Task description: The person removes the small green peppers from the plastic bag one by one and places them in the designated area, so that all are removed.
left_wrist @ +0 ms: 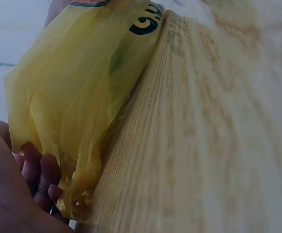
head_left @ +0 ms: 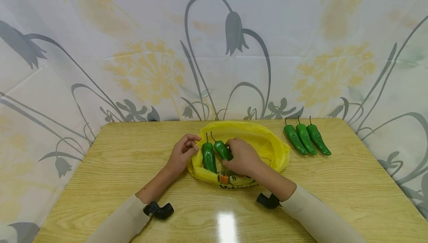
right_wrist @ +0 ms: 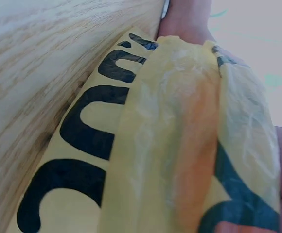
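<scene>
A yellow plastic bag (head_left: pixel 244 127) lies with its mouth spread wide in the middle of the table. Inside it, one green chili pepper (head_left: pixel 209 158) rests at the left, stem pointing away. My right hand (head_left: pixel 244 158) reaches into the bag and grips a second green chili pepper (head_left: pixel 220 148), tilted beside the first; part of it is hidden by the fingers. At the bag's left edge, my left hand (head_left: pixel 181 154) holds the plastic, and its curled fingers (left_wrist: pixel 48 170) show against the yellow film. The right wrist view shows mostly the bag's printed side (right_wrist: pixel 155 136).
Three more green chili peppers (head_left: pixel 305 139) lie side by side at the back right of the wooden table (head_left: pixel 133 142). Behind the table's far edge hangs a flower-patterned cloth (head_left: pixel 214 68). Dark wrist devices (head_left: pixel 160 210) sit at both cuffs.
</scene>
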A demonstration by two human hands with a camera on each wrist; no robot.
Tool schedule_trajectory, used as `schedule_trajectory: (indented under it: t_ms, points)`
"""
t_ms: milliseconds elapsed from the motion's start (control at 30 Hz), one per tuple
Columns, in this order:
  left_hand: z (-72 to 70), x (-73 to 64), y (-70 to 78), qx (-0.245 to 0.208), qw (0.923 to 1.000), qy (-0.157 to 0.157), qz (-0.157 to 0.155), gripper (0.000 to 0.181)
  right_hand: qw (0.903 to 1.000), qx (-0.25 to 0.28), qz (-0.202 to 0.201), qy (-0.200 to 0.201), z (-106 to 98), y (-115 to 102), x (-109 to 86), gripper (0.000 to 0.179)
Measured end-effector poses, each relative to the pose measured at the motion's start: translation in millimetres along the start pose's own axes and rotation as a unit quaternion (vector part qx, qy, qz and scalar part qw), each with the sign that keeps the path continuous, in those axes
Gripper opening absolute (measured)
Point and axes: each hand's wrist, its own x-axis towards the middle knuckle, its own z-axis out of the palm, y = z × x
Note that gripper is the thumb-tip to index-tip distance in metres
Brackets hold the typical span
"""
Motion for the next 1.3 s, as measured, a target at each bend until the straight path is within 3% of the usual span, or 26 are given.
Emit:
schedule_trajectory:
  t_ms: [433,833,1300]
  points:
    - [1.0,0.1,1.3,-0.009,1.0000,-0.001,0.005,0.026,0.9989,0.035,-0.017,0.027,-10,0,-18.5,0.054]
    - [1.0,0.5,2.1,-0.013,0.9999,-0.001,0.006,0.026,0.9944,0.097,-0.027,0.030,-34,7,-29.6,0.061]
    - [1.1,0.8,0.9,-0.010,0.9999,0.000,0.007,0.026,0.9926,0.092,-0.034,0.072,-64,26,-46.8,0.055]
